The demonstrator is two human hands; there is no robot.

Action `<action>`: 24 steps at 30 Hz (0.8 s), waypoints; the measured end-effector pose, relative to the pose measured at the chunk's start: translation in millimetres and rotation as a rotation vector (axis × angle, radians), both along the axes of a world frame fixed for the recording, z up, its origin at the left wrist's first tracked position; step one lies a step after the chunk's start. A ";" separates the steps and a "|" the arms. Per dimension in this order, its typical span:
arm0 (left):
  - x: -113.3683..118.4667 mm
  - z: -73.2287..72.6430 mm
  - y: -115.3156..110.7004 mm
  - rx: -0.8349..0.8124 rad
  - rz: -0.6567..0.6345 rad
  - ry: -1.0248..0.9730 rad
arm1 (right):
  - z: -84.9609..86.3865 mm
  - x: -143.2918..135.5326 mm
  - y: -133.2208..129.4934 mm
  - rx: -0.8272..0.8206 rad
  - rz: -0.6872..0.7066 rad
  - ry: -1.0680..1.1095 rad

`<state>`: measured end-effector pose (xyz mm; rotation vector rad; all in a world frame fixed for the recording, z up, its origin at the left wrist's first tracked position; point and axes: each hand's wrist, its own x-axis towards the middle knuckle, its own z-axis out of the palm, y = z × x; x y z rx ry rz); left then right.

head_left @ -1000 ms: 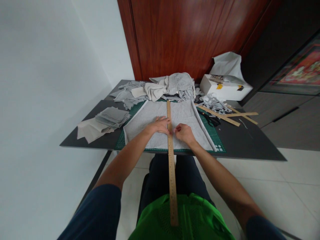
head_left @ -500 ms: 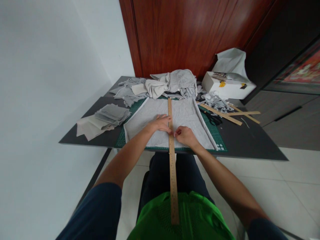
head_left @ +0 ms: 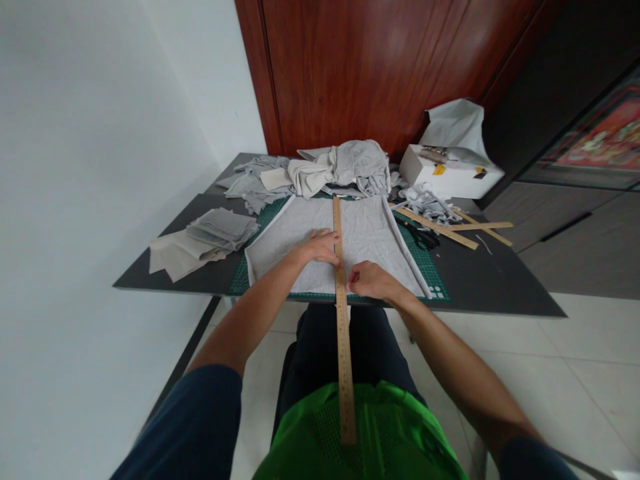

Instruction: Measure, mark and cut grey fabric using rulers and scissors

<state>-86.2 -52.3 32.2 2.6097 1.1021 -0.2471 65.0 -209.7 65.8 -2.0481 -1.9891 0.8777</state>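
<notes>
A long wooden ruler [head_left: 343,347] lies lengthwise over a spread piece of light grey fabric [head_left: 280,243] and sticks out past the table's front edge toward my body. My left hand [head_left: 323,247] rests flat with its fingers spread, pressing on the ruler and the fabric beside it. Just right of the ruler, near the fabric's front edge, my right hand [head_left: 367,279] is closed in a pinch. Whatever sits between its fingertips is too small to make out. Beneath the fabric lies a green cutting mat [head_left: 434,280].
Crumpled grey cloths [head_left: 345,170] are heaped at the back. Folded fabric pieces [head_left: 215,233] lie at the left. On the right are black scissors [head_left: 424,237], crossed wooden rulers [head_left: 450,233], fabric scraps [head_left: 427,203] and a white box [head_left: 450,175] with cloth on it.
My right hand has slid along the ruler toward the table's front edge. My left hand stays pressed on the ruler. The view has shifted slightly.
</notes>
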 end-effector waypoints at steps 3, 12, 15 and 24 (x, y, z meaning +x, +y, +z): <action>0.1 -0.3 -0.1 0.000 0.004 -0.007 | 7.3 3.0 -1.0 -0.106 0.040 0.047; -0.8 -0.8 0.7 -0.001 -0.009 -0.004 | -8.0 3.3 13.8 0.135 -0.078 -0.060; -0.9 -3.0 1.9 0.002 -0.003 -0.006 | -14.5 -1.6 9.8 0.161 -0.090 -0.078; -1.1 -3.3 1.9 0.012 0.002 0.006 | -9.6 -6.8 -22.8 0.120 -0.015 -0.036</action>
